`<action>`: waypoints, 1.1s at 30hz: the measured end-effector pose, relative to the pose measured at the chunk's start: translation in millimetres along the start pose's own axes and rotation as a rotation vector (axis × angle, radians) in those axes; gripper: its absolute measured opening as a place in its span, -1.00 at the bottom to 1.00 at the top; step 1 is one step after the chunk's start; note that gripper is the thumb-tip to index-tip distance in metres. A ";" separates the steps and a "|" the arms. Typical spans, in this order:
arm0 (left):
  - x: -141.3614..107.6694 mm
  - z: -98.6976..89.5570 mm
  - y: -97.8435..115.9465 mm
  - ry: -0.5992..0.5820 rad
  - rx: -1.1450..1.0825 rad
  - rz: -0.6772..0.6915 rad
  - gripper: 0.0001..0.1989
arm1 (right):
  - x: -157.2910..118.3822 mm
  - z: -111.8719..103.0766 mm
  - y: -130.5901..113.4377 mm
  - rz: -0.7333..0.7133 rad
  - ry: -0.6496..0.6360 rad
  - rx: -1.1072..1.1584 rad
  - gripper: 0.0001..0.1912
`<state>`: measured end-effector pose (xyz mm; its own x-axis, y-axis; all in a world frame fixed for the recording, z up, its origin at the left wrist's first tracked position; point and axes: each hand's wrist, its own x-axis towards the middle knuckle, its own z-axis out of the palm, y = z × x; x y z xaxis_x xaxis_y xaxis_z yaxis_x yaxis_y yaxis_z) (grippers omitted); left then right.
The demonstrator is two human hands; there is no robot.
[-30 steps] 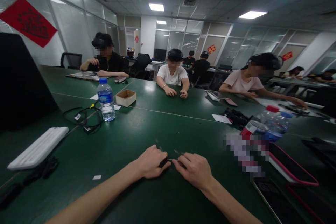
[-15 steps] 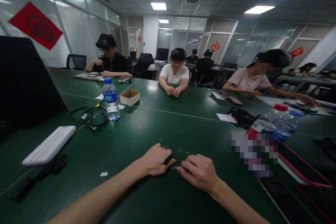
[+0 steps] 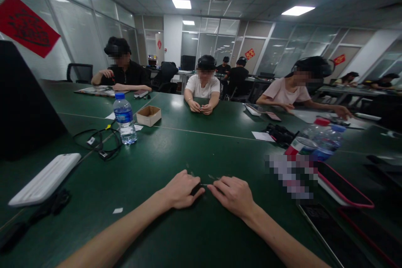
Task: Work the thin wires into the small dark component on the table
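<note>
Over the green table, my left hand is closed around a small black object, whose kind I cannot make out. My right hand faces it a short gap away, fingers curled and thumb pressed in. A thin pale sliver bridges the gap between the fingertips, and its ends are hidden by the hands. A few clear, thin scraps lie on the table just beyond the fingers. Left of my forearm is a small white paper piece.
A water bottle, a black cable and an open cardboard box stand front-left. A white power bank-like block lies left. More bottles and phones occupy the right. Several people sit across the table.
The view has turned slightly right, so the table items appear further left. Both hands remain close together, a little farther up in the picture, with the black object still in my left hand.
</note>
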<state>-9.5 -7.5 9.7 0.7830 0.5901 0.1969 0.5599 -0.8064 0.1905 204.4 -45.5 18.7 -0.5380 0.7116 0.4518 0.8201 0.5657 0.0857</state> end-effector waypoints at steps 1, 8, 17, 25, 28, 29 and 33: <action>-0.1 0.0 0.0 -0.001 -0.002 0.001 -0.67 | 0.1 -0.1 -0.4 0.003 -0.008 -0.006 -0.65; 0.4 2.0 -1.0 -0.002 0.012 -0.001 -0.66 | 0.0 -1.7 -4.2 0.015 -0.018 -0.059 -0.62; -0.8 -0.7 -0.4 -0.016 -0.019 0.023 -0.68 | -0.6 -3.2 -4.8 0.036 -0.045 -0.005 -0.62; 2.2 1.1 -3.4 -0.028 -0.047 -0.032 -0.64 | -4.1 -2.4 -25.6 -0.198 -0.033 0.138 -0.61; 1.0 1.0 -4.0 -0.016 -0.047 -0.012 -0.65 | -1.4 -1.3 -19.6 -0.032 -0.035 0.097 -0.58; 0.5 0.4 -3.9 -0.013 -0.052 -0.007 -0.65 | -0.7 -1.0 -16.4 0.019 -0.045 0.093 -0.57; -0.3 -3.1 -2.8 -0.015 -0.074 0.000 -0.64 | 0.6 -0.1 -8.8 0.106 -0.093 0.108 -0.55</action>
<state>-12.1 -5.3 12.1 0.7872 0.5889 0.1830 0.5386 -0.8011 0.2610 196.9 -50.1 18.3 -0.4695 0.8021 0.3691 0.8501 0.5237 -0.0565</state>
